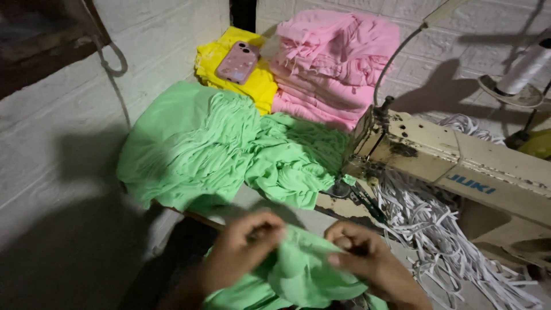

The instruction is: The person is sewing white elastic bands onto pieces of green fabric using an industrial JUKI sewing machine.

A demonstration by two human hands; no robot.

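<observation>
A piece of green fabric (298,275) is pinched by the left hand (244,250) and the right hand (367,261), just in front of the sewing machine (453,158). A green fabric pile (201,143) is seen left of the machine, pink fabric (336,57) behind it

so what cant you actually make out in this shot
- Head view: the fingertips of the left hand and right hand are motion-blurred and buried in the green cloth, so the exact grip is unclear.
- The sewing machine runs off the right edge; its needle area is dark and hidden behind the green fabric pile.
- The thread spool is cut by the right edge.
</observation>
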